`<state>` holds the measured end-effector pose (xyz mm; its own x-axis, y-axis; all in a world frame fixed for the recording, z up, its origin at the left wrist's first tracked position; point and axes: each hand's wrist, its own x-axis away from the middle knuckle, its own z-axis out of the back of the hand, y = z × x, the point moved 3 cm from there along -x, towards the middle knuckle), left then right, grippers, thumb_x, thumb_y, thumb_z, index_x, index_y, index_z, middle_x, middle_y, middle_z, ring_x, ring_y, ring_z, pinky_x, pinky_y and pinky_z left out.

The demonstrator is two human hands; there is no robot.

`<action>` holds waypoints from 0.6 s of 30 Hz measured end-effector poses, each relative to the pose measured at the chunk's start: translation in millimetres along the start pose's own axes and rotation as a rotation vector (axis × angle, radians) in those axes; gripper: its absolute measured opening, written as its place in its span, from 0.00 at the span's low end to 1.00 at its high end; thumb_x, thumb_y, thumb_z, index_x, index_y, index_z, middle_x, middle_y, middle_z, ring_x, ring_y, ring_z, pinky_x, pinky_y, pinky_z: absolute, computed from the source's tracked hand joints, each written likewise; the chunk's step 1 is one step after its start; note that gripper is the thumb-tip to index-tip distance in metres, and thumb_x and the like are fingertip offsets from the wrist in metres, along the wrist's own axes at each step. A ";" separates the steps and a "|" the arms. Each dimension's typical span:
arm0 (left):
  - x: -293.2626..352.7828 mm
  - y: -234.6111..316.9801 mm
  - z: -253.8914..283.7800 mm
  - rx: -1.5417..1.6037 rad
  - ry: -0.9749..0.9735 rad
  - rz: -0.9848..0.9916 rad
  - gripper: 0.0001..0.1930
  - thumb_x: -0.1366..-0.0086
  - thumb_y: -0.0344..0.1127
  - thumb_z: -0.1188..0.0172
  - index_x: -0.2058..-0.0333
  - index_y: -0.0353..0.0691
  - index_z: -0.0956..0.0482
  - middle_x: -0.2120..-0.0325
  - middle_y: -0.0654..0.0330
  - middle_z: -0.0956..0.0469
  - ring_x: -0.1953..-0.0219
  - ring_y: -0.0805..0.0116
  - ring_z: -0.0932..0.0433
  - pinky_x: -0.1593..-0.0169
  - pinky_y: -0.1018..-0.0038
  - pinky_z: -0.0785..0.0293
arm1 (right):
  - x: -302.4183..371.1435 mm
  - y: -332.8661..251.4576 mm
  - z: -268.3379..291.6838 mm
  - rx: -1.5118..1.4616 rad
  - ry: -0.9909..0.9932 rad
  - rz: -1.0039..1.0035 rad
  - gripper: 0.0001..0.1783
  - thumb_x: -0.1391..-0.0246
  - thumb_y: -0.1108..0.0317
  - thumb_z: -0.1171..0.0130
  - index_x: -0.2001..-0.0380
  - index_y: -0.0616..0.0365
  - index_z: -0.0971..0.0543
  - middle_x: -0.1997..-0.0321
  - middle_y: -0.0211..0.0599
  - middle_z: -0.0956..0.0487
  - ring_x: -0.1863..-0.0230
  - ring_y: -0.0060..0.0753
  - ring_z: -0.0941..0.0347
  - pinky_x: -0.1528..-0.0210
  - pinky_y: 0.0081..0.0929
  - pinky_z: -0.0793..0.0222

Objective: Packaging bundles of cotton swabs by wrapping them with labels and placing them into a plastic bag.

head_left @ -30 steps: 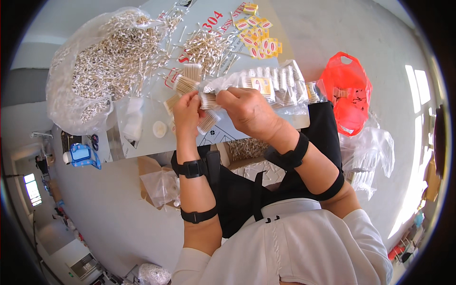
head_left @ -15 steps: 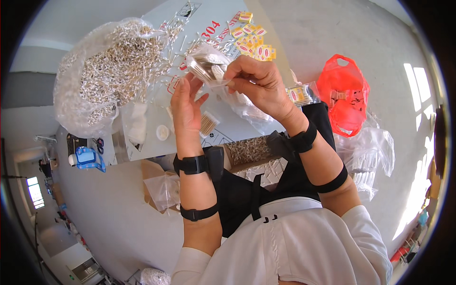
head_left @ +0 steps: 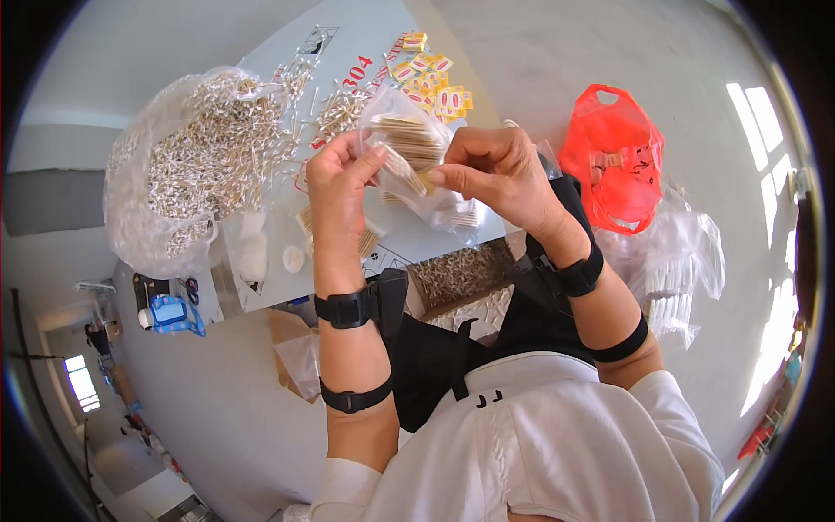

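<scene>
Over the table, a clear plastic bag (head_left: 383, 113) with a bundle of cotton swabs (head_left: 409, 139) in it is held between both hands. My left hand (head_left: 341, 187) is closed on the bag's left side, thumb pressed against the plastic. At the other side my right hand (head_left: 504, 178) pinches the bag between thumb and fingers. More wrapped swabs (head_left: 461, 213) lie below the right hand, partly covered by plastic. Beside my left wrist, a small pile of cotton swabs (head_left: 370, 242) rests on the table, partly hidden by that wrist.
A large clear bag of loose cotton swabs (head_left: 204, 161) stands at the left, spilling onto the table (head_left: 278, 270). Yellow-and-white small packets (head_left: 430, 83) lie at the far side. A red plastic bag (head_left: 613, 165) is at the right. A box of swabs (head_left: 461, 278) sits below the table edge.
The held bag has turned so the swabs in it face up more fully. My left hand has gone from spread fingers to gripping the bag. The whole view has shifted slightly.
</scene>
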<state>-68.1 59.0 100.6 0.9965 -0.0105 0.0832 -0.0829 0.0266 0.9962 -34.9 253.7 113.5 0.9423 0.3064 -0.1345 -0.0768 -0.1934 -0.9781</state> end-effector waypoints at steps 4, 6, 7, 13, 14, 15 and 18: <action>6.7 9.5 -22.0 0.008 -0.021 0.009 0.17 0.51 0.19 0.41 0.59 0.28 0.26 0.73 0.61 0.22 0.76 0.80 0.28 0.74 0.83 0.32 | 11.8 -1.3 16.7 0.286 0.262 -0.048 0.07 0.60 0.76 0.40 0.82 0.65 0.29 0.86 0.30 0.32 0.82 0.16 0.40 0.81 0.20 0.43; 7.7 10.3 -25.3 -0.007 -0.041 0.022 0.18 0.50 0.18 0.44 0.57 0.27 0.27 0.73 0.60 0.23 0.78 0.77 0.28 0.75 0.81 0.32 | 14.4 -2.3 24.2 0.376 0.350 -0.053 0.08 0.60 0.75 0.39 0.81 0.66 0.29 0.86 0.32 0.31 0.82 0.17 0.38 0.81 0.20 0.42; 8.6 11.2 -25.8 -0.009 -0.045 0.020 0.18 0.50 0.18 0.44 0.57 0.27 0.27 0.73 0.60 0.23 0.78 0.77 0.28 0.75 0.81 0.32 | 13.8 -1.3 29.2 0.345 0.399 -0.083 0.09 0.59 0.74 0.38 0.78 0.67 0.28 0.86 0.30 0.29 0.83 0.15 0.36 0.81 0.16 0.42; 9.3 21.3 -27.5 0.131 0.041 -0.089 0.18 0.53 0.16 0.46 0.59 0.27 0.28 0.77 0.61 0.25 0.80 0.78 0.29 0.78 0.82 0.34 | 2.1 4.8 44.0 0.074 0.411 -0.142 0.11 0.57 0.76 0.40 0.68 0.69 0.27 0.82 0.30 0.26 0.82 0.14 0.33 0.82 0.12 0.42; 11.8 25.8 -24.0 0.180 0.077 -0.121 0.18 0.53 0.16 0.46 0.59 0.27 0.28 0.78 0.62 0.26 0.81 0.78 0.30 0.79 0.83 0.35 | -1.3 2.6 41.1 -0.085 0.376 -0.106 0.11 0.56 0.77 0.40 0.68 0.69 0.27 0.81 0.30 0.25 0.81 0.14 0.33 0.82 0.11 0.42; 17.0 32.7 -19.5 0.223 0.121 -0.153 0.18 0.53 0.15 0.46 0.59 0.28 0.28 0.79 0.63 0.27 0.82 0.79 0.31 0.81 0.83 0.35 | -4.7 -3.9 35.2 -0.092 0.372 -0.106 0.11 0.56 0.77 0.40 0.68 0.69 0.27 0.81 0.30 0.25 0.81 0.14 0.33 0.82 0.11 0.42; 28.8 50.3 -16.3 0.122 0.245 -0.236 0.18 0.54 0.15 0.47 0.60 0.28 0.28 0.81 0.65 0.29 0.84 0.81 0.33 0.82 0.83 0.37 | -13.4 -14.5 27.5 -0.065 0.302 -0.038 0.09 0.55 0.77 0.41 0.68 0.68 0.26 0.81 0.30 0.25 0.81 0.14 0.32 0.81 0.13 0.41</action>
<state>-43.4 76.3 152.6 0.9605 0.2386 -0.1432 0.1635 -0.0676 0.9842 -55.4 278.0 125.1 0.9990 0.0255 -0.0355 -0.0281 -0.2495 -0.9680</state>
